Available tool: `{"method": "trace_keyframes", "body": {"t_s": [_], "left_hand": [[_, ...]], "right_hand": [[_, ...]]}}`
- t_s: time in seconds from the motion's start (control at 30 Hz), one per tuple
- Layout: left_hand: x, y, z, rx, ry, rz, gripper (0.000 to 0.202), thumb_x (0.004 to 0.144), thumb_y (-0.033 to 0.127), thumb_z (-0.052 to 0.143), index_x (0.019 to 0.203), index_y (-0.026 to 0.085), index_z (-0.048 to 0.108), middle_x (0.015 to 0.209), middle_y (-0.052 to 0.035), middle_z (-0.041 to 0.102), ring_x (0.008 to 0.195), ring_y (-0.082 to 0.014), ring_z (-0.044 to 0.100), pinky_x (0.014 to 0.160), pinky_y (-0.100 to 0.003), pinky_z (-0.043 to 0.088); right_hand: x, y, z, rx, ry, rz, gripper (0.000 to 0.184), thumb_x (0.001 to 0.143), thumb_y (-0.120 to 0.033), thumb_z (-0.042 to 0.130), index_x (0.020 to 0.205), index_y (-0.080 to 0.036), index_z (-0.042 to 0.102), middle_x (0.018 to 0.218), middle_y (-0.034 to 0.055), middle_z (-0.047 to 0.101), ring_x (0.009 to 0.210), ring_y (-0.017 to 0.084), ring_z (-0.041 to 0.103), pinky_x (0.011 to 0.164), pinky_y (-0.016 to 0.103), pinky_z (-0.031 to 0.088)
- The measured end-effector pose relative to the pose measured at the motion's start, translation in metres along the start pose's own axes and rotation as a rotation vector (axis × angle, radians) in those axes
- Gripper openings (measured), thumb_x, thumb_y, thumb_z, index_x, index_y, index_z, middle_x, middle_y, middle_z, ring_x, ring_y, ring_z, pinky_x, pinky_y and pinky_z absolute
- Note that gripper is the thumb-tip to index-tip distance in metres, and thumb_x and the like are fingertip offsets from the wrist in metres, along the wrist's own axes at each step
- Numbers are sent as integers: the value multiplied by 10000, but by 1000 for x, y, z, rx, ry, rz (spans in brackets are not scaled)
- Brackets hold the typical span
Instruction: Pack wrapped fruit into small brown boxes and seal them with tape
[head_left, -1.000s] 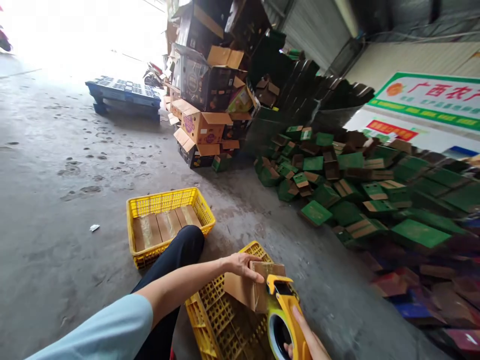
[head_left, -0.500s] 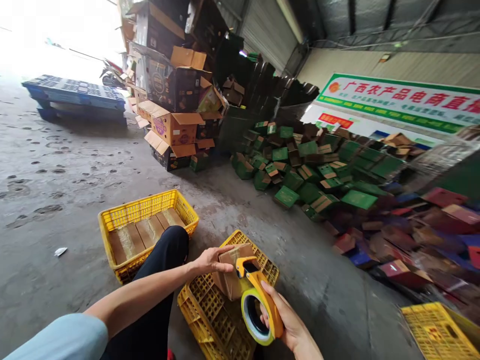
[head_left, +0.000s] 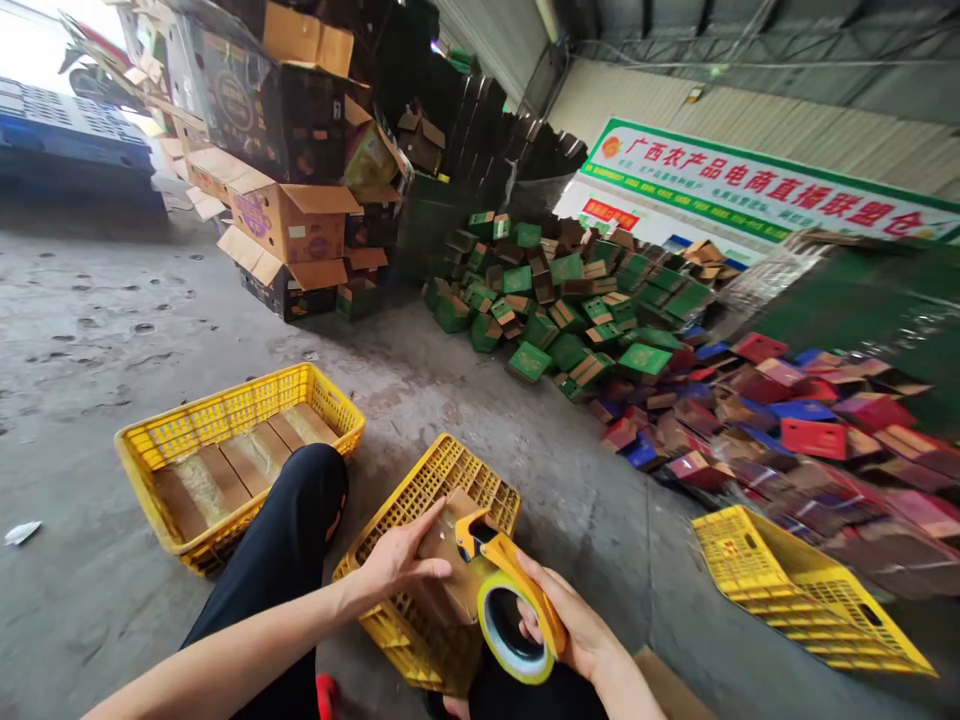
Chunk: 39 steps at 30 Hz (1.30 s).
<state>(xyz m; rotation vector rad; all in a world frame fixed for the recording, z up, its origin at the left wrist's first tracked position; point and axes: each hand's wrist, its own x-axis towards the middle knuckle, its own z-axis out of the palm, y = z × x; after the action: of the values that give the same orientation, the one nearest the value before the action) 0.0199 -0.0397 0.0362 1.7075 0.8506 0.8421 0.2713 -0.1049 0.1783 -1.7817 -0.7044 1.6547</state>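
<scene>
Swinging head view: since the earlier frame, my camera has turned right, bringing the right crate (head_left: 750,560) wholly into sight.
Right hand (head_left: 577,622): clamped on one tape dispenser (head_left: 517,562), its head over the small carton (head_left: 450,538).
Left hand (head_left: 394,562): fingers spread apart, against that carton.
Small carton: one, at the middle crate (head_left: 420,645); on or inside, I cannot tell.
Left crate (head_left: 225,418): three taped cartons (head_left: 259,455) visible.
Yellow crates: three.

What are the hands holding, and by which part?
The right hand holds a tape dispenser by its yellow frame. The left hand touches a cardboard box at its left; gripping unclear.
</scene>
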Motion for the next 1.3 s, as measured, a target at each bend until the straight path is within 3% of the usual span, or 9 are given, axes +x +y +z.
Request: {"method": "trace_keyframes", "body": {"t_s": [0.13, 0.2, 0.33, 0.47, 0.63, 0.83, 1.0, 1.17, 1.3], "left_hand": [[20, 3, 6, 217, -114, 227, 991, 884, 796, 563, 1657, 237, 295, 1731, -156, 187, 1583, -350, 248, 1280, -484, 274], [33, 8, 3, 322, -170, 346, 1013, 865, 795, 592, 1650, 218, 315, 1739, -175, 112, 1597, -372, 175, 1289, -515, 232], [56, 17, -11, 422, -312, 578, 1063, 864, 728, 671, 1670, 185, 240, 1728, -197, 156, 1606, -364, 143, 1300, -514, 203], [72, 11, -18, 407, -412, 675, 1098, 883, 668, 702, 1685, 159, 151, 1707, -223, 216, 1603, -356, 163, 1300, -495, 213], [78, -10, -13, 383, -396, 731, 1160, 884, 652, 712, 1689, 147, 49, 1704, -250, 207, 1606, -361, 143, 1298, -516, 213], [77, -16, -15, 427, -430, 742, 1158, 915, 584, 715, 1686, 183, -50, 1725, -220, 128, 1612, -332, 105, 1313, -483, 179], [77, -14, -9, 461, -473, 692, 1097, 931, 596, 688, 1692, 178, 19, 1717, -202, 175, 1611, -327, 93, 1315, -474, 151], [73, -14, 0, 494, -505, 648, 995, 960, 615, 634, 1691, 201, 101, 1717, -164, 214, 1615, -297, 92, 1317, -458, 81], [73, -9, -5, 519, -505, 602, 956, 957, 633, 625, 1685, 217, 166, 1704, -152, 268, 1613, -297, 122, 1314, -465, 82]], "right_hand": [[-4, 3, -11, -13, -14, -51, 558, 772, -686, 803, 961, -184, 649, 538, -38, 636, 424, 116, 589, 445, 209, 496], [-8, 0, -13, -20, 12, -60, 553, 755, -658, 837, 986, -191, 651, 573, -26, 669, 483, 138, 642, 512, 235, 559], [-13, -3, -17, -65, 16, -18, 549, 752, -656, 841, 970, -186, 659, 626, 1, 712, 503, 158, 662, 516, 267, 584], [-10, 0, -23, -80, -18, 5, 564, 749, -710, 809, 854, -181, 643, 582, -3, 683, 467, 140, 627, 477, 241, 543], [-7, 5, -29, -97, -129, 22, 605, 758, -744, 769, 838, -156, 654, 587, 31, 700, 493, 140, 642, 523, 232, 528], [-11, -5, -40, -193, -22, -21, 560, 764, -723, 760, 877, -194, 617, 540, -8, 666, 453, 136, 598, 495, 230, 496], [-16, -11, -47, -352, -37, -5, 627, 761, -806, 688, 878, -193, 617, 513, -10, 649, 430, 142, 591, 457, 223, 457], [-30, -7, -51, -373, -75, 23, 622, 749, -796, 710, 883, -200, 591, 541, -9, 664, 464, 159, 624, 491, 241, 494], [-41, -1, -58, -391, -48, 36, 633, 745, -797, 715, 900, -193, 605, 527, 1, 665, 467, 164, 624, 480, 237, 483]]}}
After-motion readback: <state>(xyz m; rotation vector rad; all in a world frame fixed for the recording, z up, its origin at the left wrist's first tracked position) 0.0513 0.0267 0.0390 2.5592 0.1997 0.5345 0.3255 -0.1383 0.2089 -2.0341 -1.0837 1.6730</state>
